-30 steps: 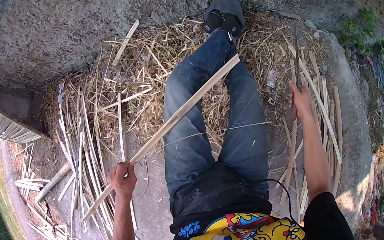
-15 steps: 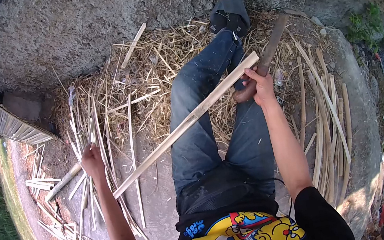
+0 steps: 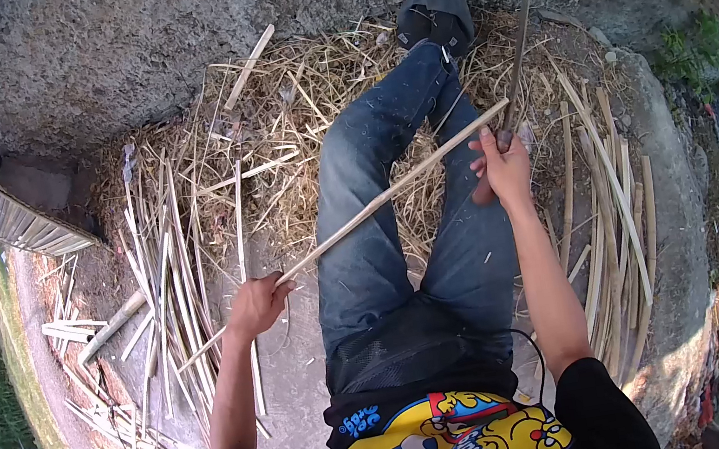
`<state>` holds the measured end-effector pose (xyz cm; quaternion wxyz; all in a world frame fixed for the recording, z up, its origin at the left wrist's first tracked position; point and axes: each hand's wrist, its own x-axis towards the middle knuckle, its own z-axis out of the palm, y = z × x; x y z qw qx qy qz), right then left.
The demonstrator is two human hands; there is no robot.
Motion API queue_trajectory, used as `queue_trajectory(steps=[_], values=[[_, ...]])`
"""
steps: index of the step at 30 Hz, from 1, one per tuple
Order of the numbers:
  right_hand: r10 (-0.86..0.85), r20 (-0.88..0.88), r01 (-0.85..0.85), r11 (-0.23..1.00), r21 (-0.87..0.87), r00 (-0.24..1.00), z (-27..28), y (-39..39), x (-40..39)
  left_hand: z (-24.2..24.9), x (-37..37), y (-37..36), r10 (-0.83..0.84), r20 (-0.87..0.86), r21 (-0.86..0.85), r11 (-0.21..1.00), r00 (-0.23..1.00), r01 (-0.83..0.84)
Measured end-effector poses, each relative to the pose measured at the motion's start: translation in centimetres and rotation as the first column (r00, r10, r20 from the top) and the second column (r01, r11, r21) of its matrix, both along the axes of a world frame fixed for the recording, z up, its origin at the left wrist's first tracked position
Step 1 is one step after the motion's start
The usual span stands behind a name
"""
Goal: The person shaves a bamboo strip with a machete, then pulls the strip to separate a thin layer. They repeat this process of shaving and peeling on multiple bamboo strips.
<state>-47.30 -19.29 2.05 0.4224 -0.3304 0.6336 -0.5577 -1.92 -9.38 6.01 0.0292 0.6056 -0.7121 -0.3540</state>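
L hand (image 3: pixel 258 308), off the long strip (image 3: pixel 384 199) 0.5 s ago, now grips its lower pt; strip's turned, narrower side up. R hand (image 3: pixel 506 171) w/ knife (image 3: pixel 518 58), well apart 1 s ago, is nr upper end; knife's approx. edge-on.

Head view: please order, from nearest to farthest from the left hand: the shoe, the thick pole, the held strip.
1. Held strip: in the left hand.
2. Thick pole: to the hand's left.
3. Shoe: far ahead, right side.

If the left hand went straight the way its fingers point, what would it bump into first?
Probably the left jeans leg, which lies next in line from the left hand. It might pass above the leg instead; depth is hard to tell here.
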Motion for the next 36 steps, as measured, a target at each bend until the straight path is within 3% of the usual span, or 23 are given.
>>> queue_trajectory(steps=[1, 3, 4, 7, 9, 11, 13, 15, 16, 19, 23, 25, 27, 29, 31, 32, 33, 35, 36], values=[[0.003, -0.001, -0.003, 1.000, 0.004, 1.000, -0.5, 0.5, 0.1, -0.1, -0.2, 0.2, -0.009, 0.022, -0.070, 0.997, 1.000, 0.010], [0.008, -0.508, -0.069, 0.993, -0.101, 0.861, -1.9, 2.2, 0.6, 0.0, -0.9, 0.7, -0.015, 0.046, -0.131, 0.991, 0.999, 0.021], [-0.049, -0.591, -0.081, 0.978, -0.192, 0.805, 0.3, 3.2, 2.4, 0.3, -1.5, 0.9, 0.000, 0.025, -0.110, 0.994, 1.000, 0.003], [0.214, -0.595, -0.269, 0.963, -0.003, 0.775, 1.6, 5.2, 5.1, 1.2, -4.0, 0.9, 0.035, 0.026, -0.108, 0.994, 0.999, -0.032], [0.414, -0.678, -0.412, 0.894, 0.177, 0.608, 2.2, 5.7, 7.0, 1.8, -6.0, 0.8, 0.061, 0.048, -0.129, 0.990, 0.997, -0.054], [0.509, -0.741, -0.496, 0.824, 0.274, 0.437, 2.9, 6.6, 9.3, 2.3, -7.8, 0.5, 0.115, 0.127, -0.163, 0.982, 0.985, -0.094], [0.512, -0.770, -0.513, 0.810, 0.286, 0.380, 3.0, 6.8, 9.9, 2.3, -7.5, 0.5, 0.103, 0.165, -0.175, 0.982, 0.981, -0.073], [0.391, -0.869, -0.522, 0.831, 0.191, 0.304, 2.0, 5.8, 8.6, 2.1, -6.1, 1.2, 0.113, 0.103, -0.105, 0.989, 0.988, -0.102], [0.382, -0.848, -0.565, 0.816, 0.122, 0.367, 1.4, 4.6, 7.5, 2.2, -6.1, 1.3, 0.110, 0.104, -0.101, 0.990, 0.988, -0.100], [0.283, -0.949, -0.577, 0.802, 0.154, 0.139, 0.6, 3.5, 6.2, 2.7, -6.0, 1.9, 0.135, 0.068, -0.069, 0.989, 0.989, -0.130], [0.296, -0.944, -0.583, 0.796, 0.161, 0.144, 0.9, 3.2, 6.8, 2.6, -5.7, 1.2, 0.131, 0.059, -0.026, 0.991, 0.990, -0.130], [0.462, -0.839, -0.568, 0.788, 0.237, 0.290, 1.8, 3.3, 8.0, 2.5, -6.3, 1.0, 0.130, 0.064, -0.022, 0.991, 0.989, -0.129], [0.477, -0.835, -0.593, 0.767, 0.244, 0.273, 2.3, 4.9, 9.5, 2.5, -7.5, 0.9, 0.146, -0.069, -0.025, 0.989, 0.987, -0.148], [0.424, -0.881, -0.644, 0.738, 0.201, 0.211, 2.9, 4.6, 8.5, 3.5, -7.6, 0.8, 0.136, -0.073, -0.020, 0.990, 0.988, -0.138], [0.371, -0.905, -0.559, 0.804, 0.199, 0.211, 2.9, 2.5, 5.1, 4.3, -5.8, 1.5, 0.161, -0.120, -0.016, 0.986, 0.980, -0.164], [0.288, -0.953, -0.572, 0.799, 0.186, 0.093, 2.5, 2.0, 4.1, 4.8, -6.4, 1.3, 0.153, 0.001, 0.021, 0.988, 0.988, -0.153], [0.287, -0.954, -0.582, 0.792, 0.185, 0.086, 2.3, 1.9, 4.4, 4.5, -6.2, 1.1, 0.166, -0.002, 0.019, 0.986, 0.986, -0.166], [0.334, -0.935, -0.537, 0.814, 0.221, 0.121, 1.8, 1.9, 5.0, 3.5, -6.1, 0.3, 0.108, 0.042, -0.060, 0.993, 0.993, -0.105], [0.367, -0.902, -0.541, 0.818, 0.197, 0.226, 2.2, 2.3, 6.1, 3.5, -6.6, 0.0, 0.100, 0.040, -0.065, 0.993, 0.994, -0.098]])
